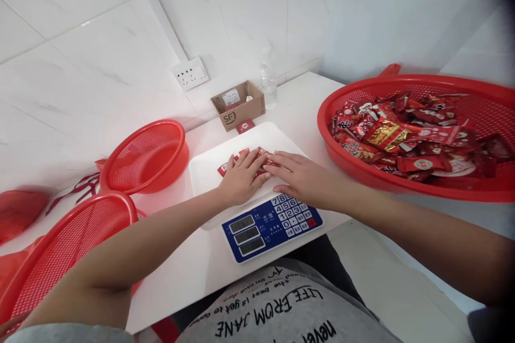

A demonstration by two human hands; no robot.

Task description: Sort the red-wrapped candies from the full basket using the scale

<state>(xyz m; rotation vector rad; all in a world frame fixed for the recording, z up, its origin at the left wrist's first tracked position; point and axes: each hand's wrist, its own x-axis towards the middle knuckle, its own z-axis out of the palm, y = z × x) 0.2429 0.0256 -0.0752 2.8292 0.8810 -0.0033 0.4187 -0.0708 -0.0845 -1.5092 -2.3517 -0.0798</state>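
Note:
A white weighing scale [209, 171] with a blue keypad panel [271, 228] stands on the white table in front of me. A few red snack packets [261, 154] lie on its tray. My left hand [240, 177] and my right hand [300, 174] both lie flat on these packets, fingers stretched out and touching them. To the right, a big red basket [341, 163] holds several red and gold snack packets [406, 131].
Two red mesh baskets, one [147, 155] at left and one [68, 249] nearer me, have nothing in them that I can see. A small cardboard box [239, 104], a plastic bottle [268, 86] and a wall socket [190, 72] are at the back. Red bags [18, 211] lie far left.

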